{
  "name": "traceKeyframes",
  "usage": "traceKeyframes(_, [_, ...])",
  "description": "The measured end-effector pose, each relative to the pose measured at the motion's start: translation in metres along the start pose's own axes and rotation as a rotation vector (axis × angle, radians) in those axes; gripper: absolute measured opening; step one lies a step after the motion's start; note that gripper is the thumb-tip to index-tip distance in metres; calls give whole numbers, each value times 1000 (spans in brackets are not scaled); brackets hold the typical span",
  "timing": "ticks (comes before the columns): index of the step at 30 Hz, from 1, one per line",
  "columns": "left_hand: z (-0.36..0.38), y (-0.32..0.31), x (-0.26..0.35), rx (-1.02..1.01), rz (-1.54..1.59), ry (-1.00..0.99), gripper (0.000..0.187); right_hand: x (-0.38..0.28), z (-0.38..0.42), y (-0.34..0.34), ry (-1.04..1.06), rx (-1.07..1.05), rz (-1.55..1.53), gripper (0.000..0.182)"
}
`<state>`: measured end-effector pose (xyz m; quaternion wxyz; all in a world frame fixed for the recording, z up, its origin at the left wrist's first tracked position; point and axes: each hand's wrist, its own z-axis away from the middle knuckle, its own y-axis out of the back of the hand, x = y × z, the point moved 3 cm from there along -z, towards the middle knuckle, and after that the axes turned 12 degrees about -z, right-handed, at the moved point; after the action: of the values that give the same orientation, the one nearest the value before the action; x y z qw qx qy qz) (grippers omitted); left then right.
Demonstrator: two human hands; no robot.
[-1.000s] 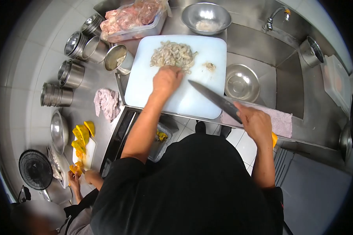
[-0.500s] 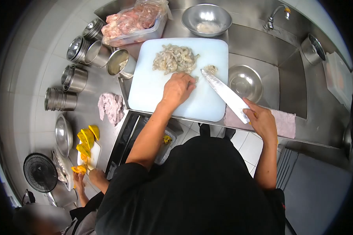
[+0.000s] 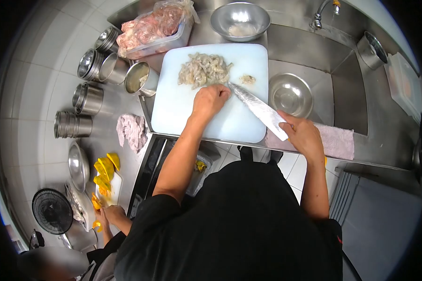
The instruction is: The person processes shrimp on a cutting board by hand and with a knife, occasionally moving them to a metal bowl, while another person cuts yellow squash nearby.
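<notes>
Shrimp, pale and apparently peeled, lie in a loose heap on the far half of the white cutting board, which rests on the steel surface beside the sink. The left hand is the nearer one: its curled fingers are at the near edge of the heap, so the bulk of the shrimp lies straight beyond the knuckles, away from the body. That grip is drawn in, thumb close to the fingers; whether a shrimp is pinched inside, I cannot tell.

The right hand is well apart from the heap, out past the board's near right corner, its grip closed around the handle of a knife. The blade's long axis slants forward and leftward across the board, from the right hand to a tip just beside the left fingertips and the heap's near right side. Its bright broad side shows upward. The relation that matters most, I judge, is this narrow meeting of tip and fingertips: the knife comes in obliquely from the right, the left hand from the near side. A small patch of scraps lies right of the heap, beyond the blade.
</notes>
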<state>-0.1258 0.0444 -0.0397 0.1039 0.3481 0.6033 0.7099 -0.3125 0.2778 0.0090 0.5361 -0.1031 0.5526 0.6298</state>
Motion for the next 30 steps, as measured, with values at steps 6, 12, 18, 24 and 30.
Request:
traceKeyframes(6, [7,-5,1,25,12,92,27,8,12,-7,85,53,28,38])
traceKeyframes(12, [7,-3,7,18,64,152,27,26,28,-15,166,90,35,35])
traceKeyframes(18, [2,-12,1,23,56,172,23,31,47,-18,234,113,20,34])
traceKeyframes(24, [-2,-11,-2,-2,87,141,21,39,57,-11,278,54,48,34])
traceKeyframes(30, [-2,-6,0,-72,180,164,21,30,49,3,160,103,88,34])
